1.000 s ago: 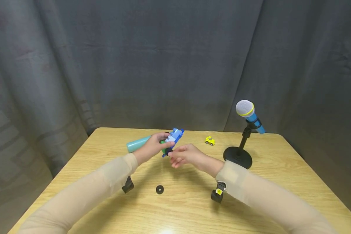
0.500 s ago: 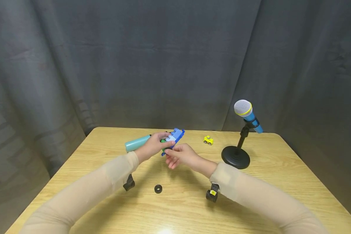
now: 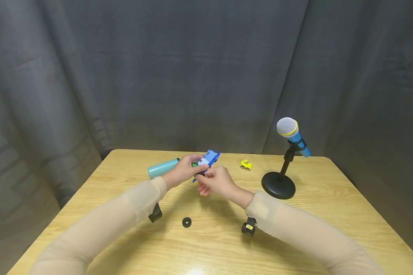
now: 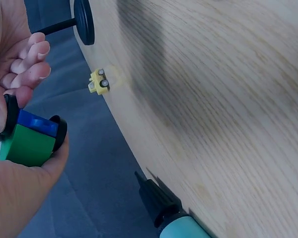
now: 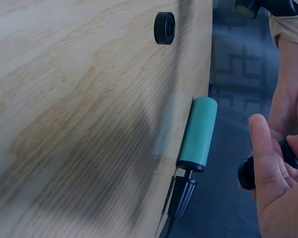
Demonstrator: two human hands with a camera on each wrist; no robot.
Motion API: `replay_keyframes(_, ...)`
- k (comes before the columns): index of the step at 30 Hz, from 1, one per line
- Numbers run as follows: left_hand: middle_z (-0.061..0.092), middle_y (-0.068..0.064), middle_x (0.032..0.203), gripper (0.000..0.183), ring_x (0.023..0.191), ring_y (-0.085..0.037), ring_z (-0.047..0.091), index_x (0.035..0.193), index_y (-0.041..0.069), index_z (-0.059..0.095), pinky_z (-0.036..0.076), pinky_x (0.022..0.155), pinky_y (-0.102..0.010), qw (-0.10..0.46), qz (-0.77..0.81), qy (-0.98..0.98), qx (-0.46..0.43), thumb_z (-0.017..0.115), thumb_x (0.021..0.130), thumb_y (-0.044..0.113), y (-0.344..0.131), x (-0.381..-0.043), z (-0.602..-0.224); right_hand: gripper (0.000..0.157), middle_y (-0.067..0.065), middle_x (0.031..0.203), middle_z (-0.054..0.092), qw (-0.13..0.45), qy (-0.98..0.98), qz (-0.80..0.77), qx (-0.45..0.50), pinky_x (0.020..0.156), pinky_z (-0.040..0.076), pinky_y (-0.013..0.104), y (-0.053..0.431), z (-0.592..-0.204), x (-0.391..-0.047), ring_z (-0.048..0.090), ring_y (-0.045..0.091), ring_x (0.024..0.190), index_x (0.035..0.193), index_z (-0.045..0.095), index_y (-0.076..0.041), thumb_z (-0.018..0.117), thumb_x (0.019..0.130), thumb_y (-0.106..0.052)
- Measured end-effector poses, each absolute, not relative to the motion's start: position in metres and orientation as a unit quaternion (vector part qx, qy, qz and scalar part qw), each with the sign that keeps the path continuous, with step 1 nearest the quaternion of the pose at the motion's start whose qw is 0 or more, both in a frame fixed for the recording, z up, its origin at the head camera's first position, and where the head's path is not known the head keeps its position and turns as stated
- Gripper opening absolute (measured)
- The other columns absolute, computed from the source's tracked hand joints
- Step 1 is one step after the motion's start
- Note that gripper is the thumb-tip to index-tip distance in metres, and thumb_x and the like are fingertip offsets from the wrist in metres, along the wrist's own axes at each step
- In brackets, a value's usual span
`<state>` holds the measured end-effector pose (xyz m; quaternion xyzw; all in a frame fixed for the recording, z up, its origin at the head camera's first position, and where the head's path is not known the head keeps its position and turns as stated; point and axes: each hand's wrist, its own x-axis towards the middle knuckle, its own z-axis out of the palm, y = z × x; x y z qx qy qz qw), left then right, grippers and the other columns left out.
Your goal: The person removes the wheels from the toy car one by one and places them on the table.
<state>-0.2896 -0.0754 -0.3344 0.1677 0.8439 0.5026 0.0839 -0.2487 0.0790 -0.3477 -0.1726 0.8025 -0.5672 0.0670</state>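
A toy car of blue and green building blocks is held above the table by my left hand, whose thumb lies along its near side. Its green block and blue axle piece show in the left wrist view, with a black wheel at each end. My right hand pinches the nearer black wheel between thumb and fingers at the car's side. How firmly that wheel sits on its axle I cannot tell. Another black wheel lies loose on the table in front of the hands.
A teal hand pump with a black handle lies behind my left wrist. The small yellow toy vehicle stands near the table's back edge. A blue toy microphone stands at the right on a black round base.
My right hand has moved slightly left and up, closer against the car, and its fingers now cover most of the pinched wheel. The left hand keeps holding the car, shifted slightly right.
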Motion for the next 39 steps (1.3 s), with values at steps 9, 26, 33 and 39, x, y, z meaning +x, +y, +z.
replay_keyframes(9,0.063,-0.016,0.125,0.051,0.111,-0.024,0.061,0.136,-0.003,0.05,0.051,0.093,-0.038,0.066,0.486,0.853,0.181,0.062,0.096,0.025,-0.073,-0.288,-0.331,0.032,0.015,0.062,0.069,0.017,0.83,-0.524,-0.19,0.051,0.056,0.031,0.078,-0.345,-0.246,0.067,0.017,0.049,0.07,0.067,0.006,0.065,0.093,-0.016)
replay_keyframes(26,0.059,-0.017,0.132,0.051,0.121,-0.027,0.057,0.136,-0.003,0.049,0.046,0.102,-0.042,0.075,0.497,0.844,0.187,0.062,0.096,0.025,-0.081,-0.301,-0.328,0.034,0.025,0.086,0.07,0.161,0.761,-0.586,-0.228,0.073,0.058,0.045,0.087,-0.336,-0.255,0.071,0.017,0.068,0.1,0.063,0.013,0.049,0.102,-0.018)
replay_keyframes(33,0.059,-0.017,0.131,0.053,0.12,-0.029,0.057,0.137,-0.002,0.048,0.046,0.102,-0.043,0.078,0.505,0.842,0.172,0.063,0.095,0.028,-0.082,-0.302,-0.326,0.036,0.03,0.102,0.068,0.218,0.724,-0.613,-0.227,0.083,0.056,0.046,0.093,-0.329,-0.256,0.072,0.018,0.079,0.11,0.062,0.016,0.049,0.102,-0.017)
replay_keyframes(39,0.058,-0.016,0.132,0.055,0.12,-0.029,0.058,0.138,-0.001,0.047,0.045,0.103,-0.045,0.079,0.512,0.838,0.169,0.063,0.095,0.029,-0.085,-0.301,-0.323,0.03,0.023,0.098,0.072,0.217,0.731,-0.611,-0.213,0.083,0.056,0.044,0.096,-0.328,-0.254,0.073,0.018,0.079,0.103,0.066,0.012,0.064,0.094,-0.016)
